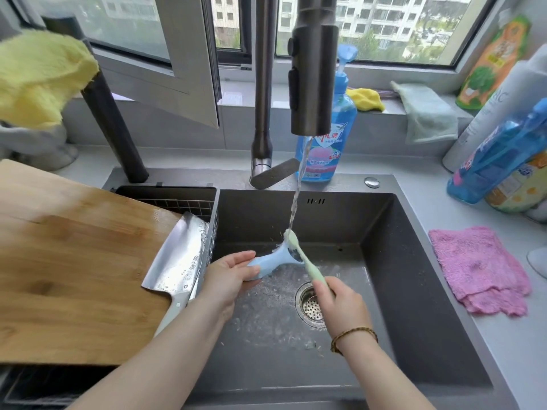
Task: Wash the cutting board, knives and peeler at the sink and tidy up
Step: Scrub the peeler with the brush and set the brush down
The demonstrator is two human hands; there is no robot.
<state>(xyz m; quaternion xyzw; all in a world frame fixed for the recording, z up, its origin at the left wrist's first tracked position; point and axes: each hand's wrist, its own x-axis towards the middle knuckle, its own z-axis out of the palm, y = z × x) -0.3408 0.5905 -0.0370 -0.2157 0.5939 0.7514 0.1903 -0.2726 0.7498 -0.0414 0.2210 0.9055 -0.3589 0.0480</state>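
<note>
From my remote seat I see the left hand (229, 272) at the centre of the view, fingers and thumb curled round the handle of the pale blue peeler (278, 257), whose head points toward one o'clock over the sink (399, 291). The right hand (340, 303), at about five o'clock of the peeler, pinches the lower end of a green toothbrush (305, 261) between thumb and fingers; a beaded bracelet (353, 334) sits on that wrist. The brush lies across the peeler's head, its bristle end touching the top of it, right where the water stream (297, 196) lands from the faucet head (313, 84) at twelve o'clock. The drain strainer (310, 304) shows just beside the right hand, and small scraps cling to the wet sink floor. At nine o'clock the wooden cutting board (74, 261) lies over the left part of the sink, with the cleaver (180, 253) leaning on its right edge against a wire basket (177, 199), blade toward twelve. A blue soap bottle (340, 149) stands behind the stream, and a pink cloth (479, 267) lies on the counter at three o'clock
</note>
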